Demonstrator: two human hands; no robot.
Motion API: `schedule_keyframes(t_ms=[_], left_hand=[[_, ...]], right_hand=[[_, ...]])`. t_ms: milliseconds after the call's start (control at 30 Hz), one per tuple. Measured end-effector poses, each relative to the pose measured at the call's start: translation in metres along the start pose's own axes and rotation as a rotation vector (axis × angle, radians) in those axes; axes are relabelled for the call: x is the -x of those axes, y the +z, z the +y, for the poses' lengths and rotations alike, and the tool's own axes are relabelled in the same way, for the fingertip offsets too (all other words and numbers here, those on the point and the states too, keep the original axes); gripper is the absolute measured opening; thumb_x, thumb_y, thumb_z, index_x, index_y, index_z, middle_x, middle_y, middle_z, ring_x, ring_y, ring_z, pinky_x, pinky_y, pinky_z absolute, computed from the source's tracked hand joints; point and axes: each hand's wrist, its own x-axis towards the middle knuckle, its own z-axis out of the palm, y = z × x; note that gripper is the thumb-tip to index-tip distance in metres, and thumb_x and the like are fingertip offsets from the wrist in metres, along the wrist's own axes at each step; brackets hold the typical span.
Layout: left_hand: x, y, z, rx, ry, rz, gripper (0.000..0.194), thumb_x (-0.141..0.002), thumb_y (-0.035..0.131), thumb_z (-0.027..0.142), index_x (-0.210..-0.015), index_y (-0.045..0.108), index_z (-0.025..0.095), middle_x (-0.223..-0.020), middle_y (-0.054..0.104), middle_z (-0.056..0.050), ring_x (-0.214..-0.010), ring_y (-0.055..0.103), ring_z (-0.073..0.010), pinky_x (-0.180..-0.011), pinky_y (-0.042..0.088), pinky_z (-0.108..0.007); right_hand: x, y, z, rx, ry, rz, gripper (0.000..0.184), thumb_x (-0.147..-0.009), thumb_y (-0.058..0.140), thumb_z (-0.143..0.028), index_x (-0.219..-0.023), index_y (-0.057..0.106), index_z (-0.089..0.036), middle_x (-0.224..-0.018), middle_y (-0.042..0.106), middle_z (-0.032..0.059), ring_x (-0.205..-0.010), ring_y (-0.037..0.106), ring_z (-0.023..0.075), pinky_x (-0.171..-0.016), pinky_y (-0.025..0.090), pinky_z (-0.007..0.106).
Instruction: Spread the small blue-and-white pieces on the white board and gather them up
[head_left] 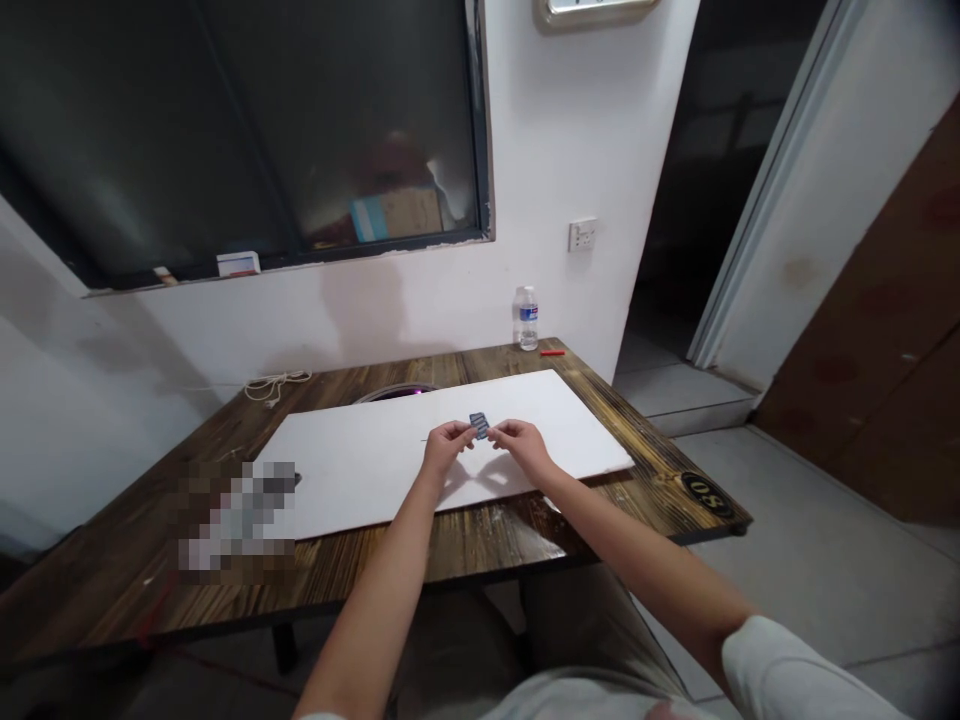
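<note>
Between my two hands is a small, flat, dark blue-grey piece with lighter slanted bands (479, 425), about the size of a card; its exact kind I cannot make out. My left hand (448, 447) pinches its left edge between thumb and fingers. At its lower right edge, the thumb and fingertips of my right hand (523, 445) are closed on it. Both hands are just above a large white board (360, 470) and cast shadows on it. A thin dark mark shows on the board just left of my left hand.
The board lies on a dark wooden table (360, 560). At the back are a water bottle (528, 320), a red pen-like stick (553, 352), a white cable (274, 384) and a round rimmed opening (397, 391). Something at the left is blurred out.
</note>
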Motion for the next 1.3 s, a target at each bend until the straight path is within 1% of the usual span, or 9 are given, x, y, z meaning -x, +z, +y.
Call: schedule_keyframes(t_ms=[133,267,367,533,667,867,1067,1200,1300], left_hand=[[0.002,0.002,0.001,-0.003,-0.021,-0.067,0.042,-0.055,0.084,0.054,-0.066,0.069,0.016,-0.055,0.061,-0.001,-0.054,0.053,-0.0127,-0.055,0.04,-0.026],[0.003,0.004,0.0,0.048,-0.028,-0.157,0.044,-0.052,0.088,0.051,-0.064,0.066,0.015,-0.058,0.062,0.0,-0.056,0.055,-0.012,-0.058,0.043,-0.025],[0.003,0.003,0.001,0.08,-0.015,-0.203,0.045,-0.051,0.09,0.049,-0.068,0.067,0.014,-0.063,0.064,-0.001,-0.058,0.055,-0.0117,-0.059,0.044,-0.025],[0.002,0.0,0.001,0.115,-0.025,-0.301,0.064,-0.05,0.089,0.056,-0.094,0.074,0.012,-0.07,0.067,-0.003,-0.058,0.053,-0.0109,-0.057,0.043,-0.025],[0.002,-0.002,-0.001,0.071,-0.001,-0.378,0.058,-0.054,0.087,0.057,-0.087,0.075,0.011,-0.072,0.067,-0.005,-0.061,0.054,-0.0122,-0.06,0.044,-0.026],[0.0,0.0,-0.004,0.024,0.16,-0.319,0.048,-0.06,0.086,0.052,-0.088,0.076,0.015,-0.094,0.07,-0.01,-0.085,0.064,-0.0209,-0.073,0.051,-0.03],[0.001,0.005,-0.009,-0.068,0.173,-0.233,0.045,-0.062,0.085,0.05,-0.09,0.077,0.016,-0.088,0.073,-0.009,-0.077,0.065,-0.0206,-0.069,0.051,-0.029],[0.002,0.007,-0.01,-0.141,0.254,-0.183,0.037,-0.069,0.082,0.047,-0.091,0.077,0.017,-0.089,0.074,-0.008,-0.075,0.066,-0.0188,-0.068,0.052,-0.029],[0.003,0.007,-0.008,-0.25,0.366,-0.127,0.027,-0.076,0.077,0.04,-0.094,0.076,0.019,-0.094,0.074,-0.007,-0.075,0.066,-0.0172,-0.067,0.053,-0.029]], right_hand=[[0.0,0.001,0.014,-0.184,0.075,-0.059,0.039,-0.061,0.081,-0.052,-0.075,0.072,-0.016,-0.071,0.07,0.0039,-0.065,0.061,0.0148,-0.068,0.048,0.029],[-0.001,-0.002,0.021,-0.294,0.138,-0.129,0.04,-0.059,0.084,-0.051,-0.073,0.071,-0.016,-0.067,0.069,0.0021,-0.063,0.059,0.0131,-0.067,0.046,0.028],[0.0,-0.003,0.018,-0.338,0.147,-0.186,0.04,-0.058,0.085,-0.051,-0.069,0.069,-0.016,-0.062,0.066,0.0002,-0.059,0.055,0.0112,-0.063,0.042,0.027],[0.004,-0.007,0.008,-0.352,0.189,-0.347,0.04,-0.058,0.086,-0.049,-0.066,0.067,-0.015,-0.058,0.062,-0.0006,-0.057,0.05,0.0105,-0.059,0.036,0.026],[0.006,-0.008,0.007,-0.373,0.199,-0.378,0.039,-0.058,0.087,-0.047,-0.065,0.066,-0.015,-0.058,0.061,-0.0006,-0.056,0.049,0.0102,-0.058,0.035,0.026],[0.004,-0.005,0.012,-0.451,0.228,-0.338,0.041,-0.057,0.089,-0.047,-0.068,0.065,-0.016,-0.062,0.062,-0.0007,-0.058,0.051,0.0108,-0.061,0.039,0.027],[0.002,-0.001,0.018,-0.502,0.261,-0.238,0.045,-0.049,0.092,-0.043,-0.07,0.062,-0.017,-0.064,0.064,-0.0011,-0.057,0.057,0.0112,-0.063,0.046,0.027],[0.001,-0.002,0.02,-0.493,0.253,-0.209,0.049,-0.054,0.09,-0.048,-0.078,0.062,-0.016,-0.064,0.068,0.0009,-0.058,0.063,0.0131,-0.063,0.049,0.027],[0.0,-0.005,0.017,-0.491,0.244,-0.189,0.052,-0.056,0.089,-0.047,-0.087,0.061,-0.016,-0.069,0.071,0.003,-0.061,0.067,0.015,-0.065,0.052,0.028]])
